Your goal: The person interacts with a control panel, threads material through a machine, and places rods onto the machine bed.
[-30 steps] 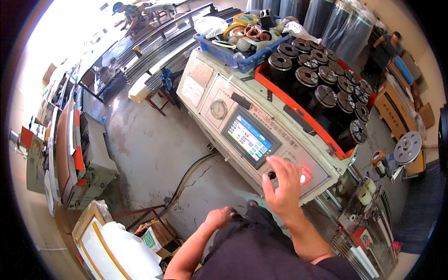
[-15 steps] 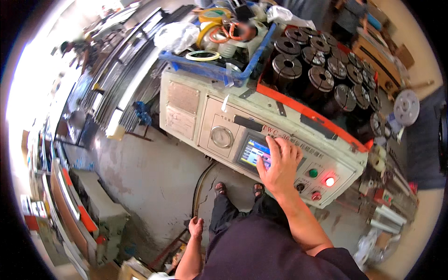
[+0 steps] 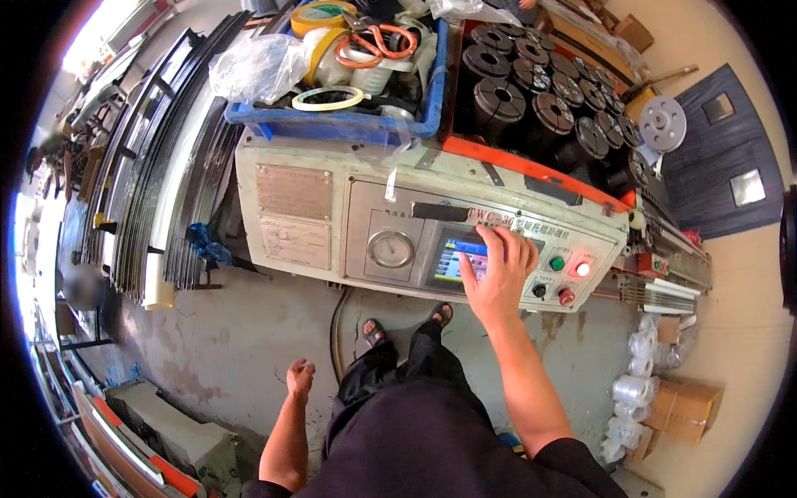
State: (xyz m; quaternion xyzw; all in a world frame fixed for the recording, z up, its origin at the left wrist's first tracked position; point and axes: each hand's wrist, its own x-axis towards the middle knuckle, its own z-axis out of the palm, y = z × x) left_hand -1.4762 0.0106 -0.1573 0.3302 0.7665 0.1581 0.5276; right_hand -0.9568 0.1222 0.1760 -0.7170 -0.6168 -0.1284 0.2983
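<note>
1. The lit touchscreen (image 3: 448,264) sits in the machine panel (image 3: 369,203); work there looks under way, the remainder unclear.
2. Right hand (image 3: 499,284) is over it, fingers apart, contact unclear.
3. Left hand (image 3: 300,378) hangs away; cannot tell whether its fingers meet.

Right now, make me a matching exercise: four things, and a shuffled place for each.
1. Bare right hand
2. Bare left hand
3. Round silver-rimmed gauge
4. Blue plastic bin

A. On top of the pale boxy machine
B. Seen against the grey floor
C. Partly covering the lit rectangular screen
D. On the front panel, left of the screen

Pairs: 1-C, 2-B, 3-D, 4-A.
</note>
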